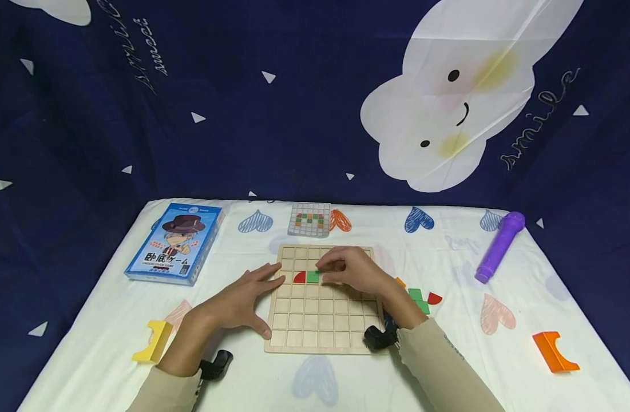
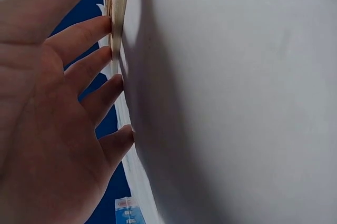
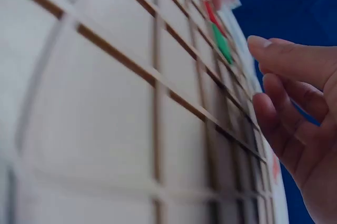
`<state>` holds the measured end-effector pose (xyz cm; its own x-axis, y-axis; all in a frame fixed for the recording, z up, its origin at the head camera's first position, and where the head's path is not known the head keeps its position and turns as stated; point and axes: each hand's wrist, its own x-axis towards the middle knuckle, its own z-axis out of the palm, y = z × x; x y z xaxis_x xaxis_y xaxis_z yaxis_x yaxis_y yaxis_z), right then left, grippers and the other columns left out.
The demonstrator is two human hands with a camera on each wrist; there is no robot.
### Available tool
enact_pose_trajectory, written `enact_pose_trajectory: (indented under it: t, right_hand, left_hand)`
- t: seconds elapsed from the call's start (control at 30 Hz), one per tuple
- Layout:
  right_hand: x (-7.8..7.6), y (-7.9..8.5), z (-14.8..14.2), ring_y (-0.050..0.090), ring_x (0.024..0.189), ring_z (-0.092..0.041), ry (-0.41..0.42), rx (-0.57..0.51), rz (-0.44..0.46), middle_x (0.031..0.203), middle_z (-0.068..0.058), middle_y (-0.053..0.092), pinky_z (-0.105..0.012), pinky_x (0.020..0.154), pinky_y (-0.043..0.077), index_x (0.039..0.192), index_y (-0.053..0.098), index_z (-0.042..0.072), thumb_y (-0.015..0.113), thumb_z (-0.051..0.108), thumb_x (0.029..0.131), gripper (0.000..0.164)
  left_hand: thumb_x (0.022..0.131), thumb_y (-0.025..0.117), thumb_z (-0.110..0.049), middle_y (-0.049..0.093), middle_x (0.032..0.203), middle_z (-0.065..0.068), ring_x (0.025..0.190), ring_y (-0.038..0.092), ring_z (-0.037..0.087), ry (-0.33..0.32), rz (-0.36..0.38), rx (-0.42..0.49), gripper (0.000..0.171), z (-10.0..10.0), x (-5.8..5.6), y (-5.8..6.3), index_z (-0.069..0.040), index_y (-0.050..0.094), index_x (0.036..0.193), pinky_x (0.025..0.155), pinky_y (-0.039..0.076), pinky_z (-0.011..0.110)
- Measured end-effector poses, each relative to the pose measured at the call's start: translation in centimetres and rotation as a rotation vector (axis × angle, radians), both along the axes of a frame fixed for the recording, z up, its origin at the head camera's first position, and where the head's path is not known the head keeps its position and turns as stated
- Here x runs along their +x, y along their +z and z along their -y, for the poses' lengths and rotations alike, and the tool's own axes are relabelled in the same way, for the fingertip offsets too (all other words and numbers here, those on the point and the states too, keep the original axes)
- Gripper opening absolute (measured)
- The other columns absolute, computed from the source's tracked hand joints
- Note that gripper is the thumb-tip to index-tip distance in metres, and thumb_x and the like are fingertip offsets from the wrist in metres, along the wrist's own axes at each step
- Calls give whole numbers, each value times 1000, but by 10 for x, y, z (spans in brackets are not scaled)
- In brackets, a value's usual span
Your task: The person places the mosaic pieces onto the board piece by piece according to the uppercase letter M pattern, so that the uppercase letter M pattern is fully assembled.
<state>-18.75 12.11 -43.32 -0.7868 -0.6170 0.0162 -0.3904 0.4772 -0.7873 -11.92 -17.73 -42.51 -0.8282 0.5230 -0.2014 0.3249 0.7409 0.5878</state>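
A wooden grid board (image 1: 296,323) lies flat on the white cloth. In its upper left part, a red quarter-circle tile (image 1: 300,278) and a green square tile (image 1: 313,277) sit side by side in neighbouring cells. My left hand (image 1: 237,300) rests along the board's left edge, fingers spread. Over the board, just right of the green tile, is my right hand (image 1: 358,272); the right wrist view shows its fingers (image 3: 292,66) loosely bent, thumb apart, with nothing between them. Behind the board lies a small gridded pattern card (image 1: 309,220) with coloured squares.
Right of the board, partly behind my forearm, lie loose green tiles (image 1: 415,294), a red tile (image 1: 434,298) and an orange one (image 1: 400,282). A blue game box (image 1: 178,243), yellow block (image 1: 154,342), orange block (image 1: 554,352) and purple tube (image 1: 500,247) stand around.
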Motion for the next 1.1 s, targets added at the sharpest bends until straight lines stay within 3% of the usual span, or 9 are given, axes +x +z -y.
enact_pose_trajectory:
  t: [0.17,0.47,0.8,0.97,1.1]
  right_hand:
    - [-1,12,-24,67,99,-21,-45,28,-7,119,-6,75,-24,81,58,119,76,11,78,14,89,29]
    - [-2,25,-78,67,109,-27,-158,44,3,124,-13,73,-31,86,62,123,73,7,77,13,90,34]
    - [7,17,-125,66,117,-29,-244,101,41,126,-9,73,-26,89,61,123,74,13,78,15,89,34]
    - [15,11,-139,71,108,-26,-250,127,124,130,-13,71,-24,86,59,125,73,15,76,16,91,34]
    - [19,5,-145,70,105,-21,-240,137,137,129,-10,72,-23,87,57,124,74,18,76,17,91,34]
  left_hand:
    - [56,96,-46,26,171,12,159,19,42,-18,-11,3,115,2,0,-1,-7,47,153,128,16,65]
    - [58,96,-42,24,171,15,158,17,44,-58,9,15,114,7,-2,2,-5,45,153,127,15,67]
    - [55,96,-44,25,171,13,159,19,43,-46,-12,7,115,6,-3,-4,-6,47,152,128,16,66]
    - [53,97,-43,25,171,8,159,19,39,-5,7,-14,115,3,-2,-4,-10,49,152,126,24,65]
    - [53,97,-44,25,171,7,159,20,39,9,14,-30,115,2,-1,-2,-11,49,152,124,29,65]
